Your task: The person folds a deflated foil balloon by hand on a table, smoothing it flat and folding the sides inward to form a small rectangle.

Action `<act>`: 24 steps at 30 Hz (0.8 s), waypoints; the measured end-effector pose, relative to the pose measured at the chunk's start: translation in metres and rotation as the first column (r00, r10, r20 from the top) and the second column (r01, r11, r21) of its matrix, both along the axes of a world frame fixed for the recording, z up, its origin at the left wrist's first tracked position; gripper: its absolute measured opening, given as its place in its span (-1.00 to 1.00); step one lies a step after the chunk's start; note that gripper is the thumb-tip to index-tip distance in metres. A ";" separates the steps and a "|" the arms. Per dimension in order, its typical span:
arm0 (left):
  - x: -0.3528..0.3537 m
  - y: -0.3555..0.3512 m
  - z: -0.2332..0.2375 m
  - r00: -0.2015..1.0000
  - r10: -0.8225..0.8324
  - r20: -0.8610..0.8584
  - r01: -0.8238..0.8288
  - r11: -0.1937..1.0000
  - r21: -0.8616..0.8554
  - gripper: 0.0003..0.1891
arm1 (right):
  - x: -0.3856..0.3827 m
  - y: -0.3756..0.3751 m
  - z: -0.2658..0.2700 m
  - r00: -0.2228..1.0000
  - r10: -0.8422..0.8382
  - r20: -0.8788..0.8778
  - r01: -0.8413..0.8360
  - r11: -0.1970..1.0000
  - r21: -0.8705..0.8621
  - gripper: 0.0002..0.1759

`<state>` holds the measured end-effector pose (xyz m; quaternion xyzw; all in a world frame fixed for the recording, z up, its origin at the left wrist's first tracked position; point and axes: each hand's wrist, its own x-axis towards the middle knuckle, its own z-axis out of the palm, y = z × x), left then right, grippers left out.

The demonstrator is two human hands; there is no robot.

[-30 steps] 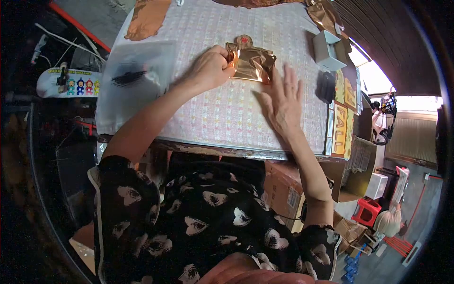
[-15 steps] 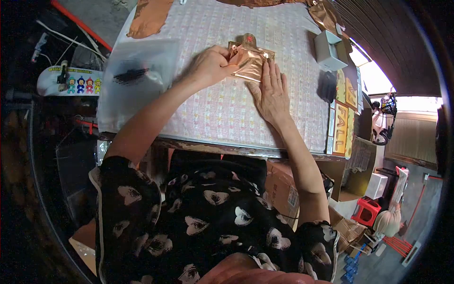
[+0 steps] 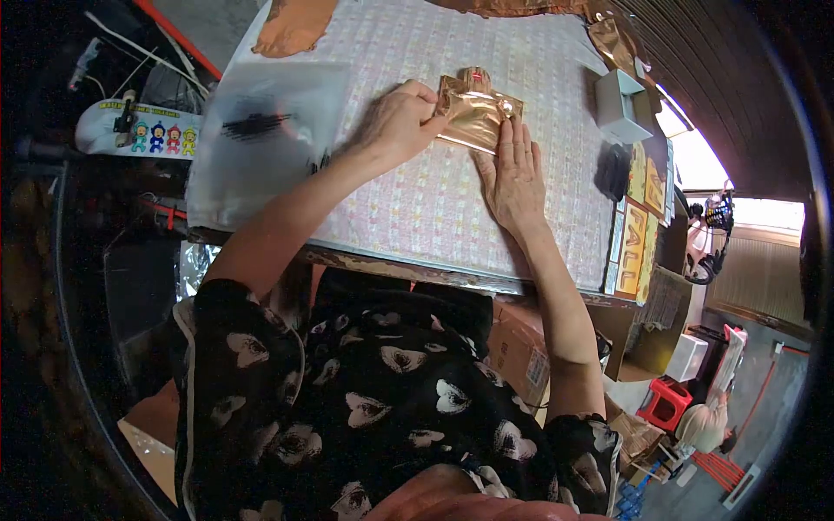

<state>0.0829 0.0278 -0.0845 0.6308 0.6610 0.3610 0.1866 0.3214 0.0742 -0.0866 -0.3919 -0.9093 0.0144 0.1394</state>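
Observation:
A folded, shiny copper-coloured foil balloon (image 3: 473, 122) lies on the cloth-covered table, with a small tab bearing a red mark at its far edge. My left hand (image 3: 401, 122) is at its left edge, fingers curled and thumb against the foil in a pinch. Flat and with fingers stretched out, my right hand (image 3: 519, 187) rests on the table, its fingertips touching the lower right corner of the foil.
Left on the table lie clear plastic bags (image 3: 269, 139) with black marks. A flat copper foil piece (image 3: 295, 26) is at the far left. On the right are a small white box (image 3: 622, 108), a black object (image 3: 613, 172) and yellow FALL packets (image 3: 634, 247).
The foil now lies flatter and squarer, its left side less bunched. My left fingers have loosened a little at its edge; my right hand stays flat by the corner. The view has shifted slightly.

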 end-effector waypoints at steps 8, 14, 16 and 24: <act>0.040 0.003 0.017 0.845 -0.093 -0.526 0.270 0.924 0.270 -0.50 | -0.002 0.000 0.001 1.000 -0.004 0.006 0.004 1.000 -0.018 -0.13; 0.032 0.018 0.002 0.792 -0.171 -0.587 0.239 0.970 0.039 -0.38 | 0.001 0.001 -0.001 1.000 -0.014 0.027 0.015 0.999 -0.031 -0.13; 0.032 0.017 0.001 0.786 -0.190 -0.589 0.246 0.969 0.016 -0.36 | 0.001 0.000 -0.001 1.000 -0.007 0.010 0.008 0.999 -0.043 -0.15; 0.030 0.017 0.004 0.754 -0.214 -0.621 0.252 0.967 -0.028 -0.38 | -0.012 0.014 0.009 0.999 -0.015 0.036 0.014 1.000 0.020 -0.24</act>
